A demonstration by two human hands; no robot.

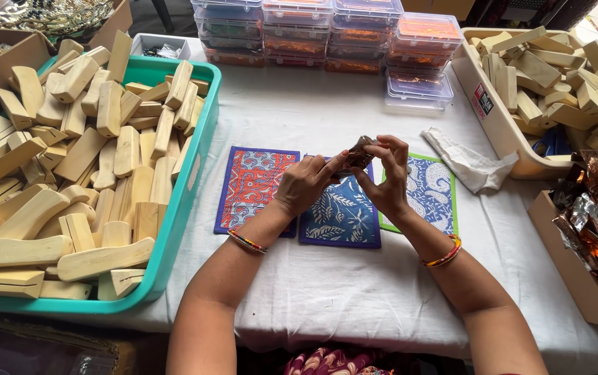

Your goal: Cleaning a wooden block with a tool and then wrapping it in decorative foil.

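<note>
Left hand [306,184] and right hand [388,177] raised at centre, fingers pinched on small brown block [361,154], held above blue printed cloth [340,219] on tabletop [354,285]. Teal tray [194,173] of wooden pieces at 9 o'clock, within reach.

Bright, even daylight, soft shadows, sharp focus, slight wide-angle bending at the edges.

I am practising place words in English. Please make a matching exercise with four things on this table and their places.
Things:
1. teal tray
2. cream tray
3. clear lidded boxes
4. small brown piece

Places:
a. far edge, in the middle
b. between both hands
c. left side
d. right side

Pairs: 1-c, 2-d, 3-a, 4-b
</note>
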